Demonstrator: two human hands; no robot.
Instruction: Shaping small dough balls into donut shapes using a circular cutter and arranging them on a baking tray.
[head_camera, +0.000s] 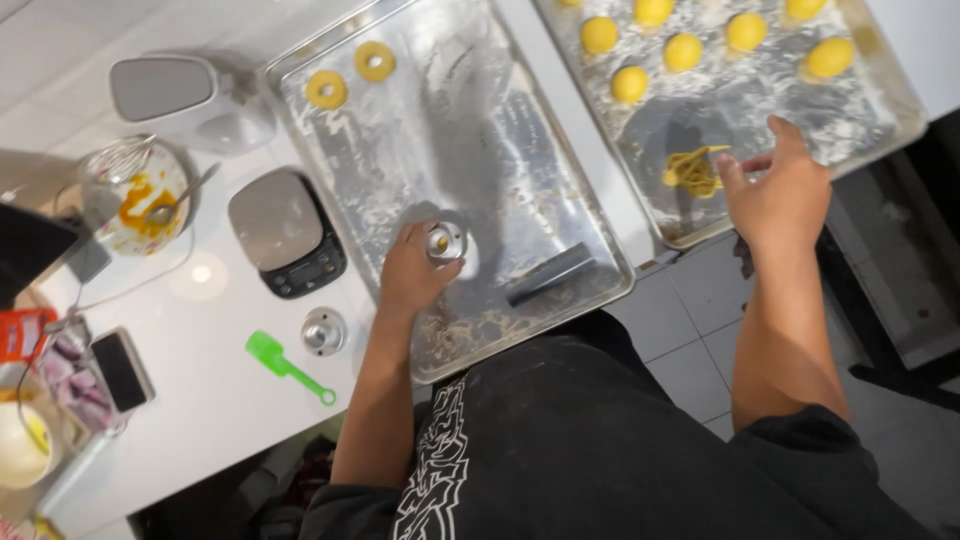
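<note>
My left hand grips a round metal ring cutter pressed down on a floured metal baking tray. Two yellow dough rings lie at that tray's far left corner. My right hand hovers with fingers apart over a second floured tray, next to a scrap of yellow dough strips. Several yellow dough balls sit in rows on that second tray.
On the white counter lie a digital scale, a second metal cutter, a green spatula, a glass bowl with a whisk and spoon, a phone and a white appliance. Tiled floor shows below.
</note>
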